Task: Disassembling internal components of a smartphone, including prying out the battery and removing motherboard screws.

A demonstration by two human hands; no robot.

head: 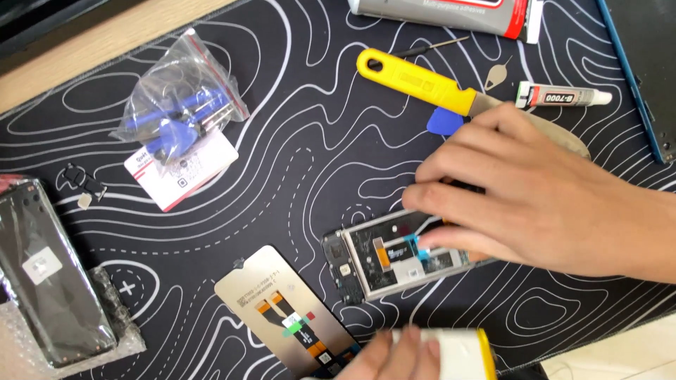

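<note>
Reaching in from the right edge, the right hand [521, 197] lies palm-down over the opened phone frame [394, 253] in the middle of the black, white-lined mat [296, 141], its fingers curled loosely with the tips resting on the frame's inner parts beside a small blue tab; it presses rather than grips. At the bottom edge the left hand [394, 355] shows only its fingertips, closed around a flat white battery with a yellow edge [458, 352], which it holds just below the frame. Left of that lies a detached screen panel [289, 309], silvery back up, with an orange flex strip, its lower end touching the left hand. Behind the right hand rest a yellow-handled tool [415, 81] and a blue pick [445, 122], with a small glue tube [563, 95] and a larger grey tube [451, 13] farther back. A bag of blue tools [179, 116] sits at upper left on the desk [91, 42], and a dark phone on bubble wrap [46, 274] at far left.
</note>
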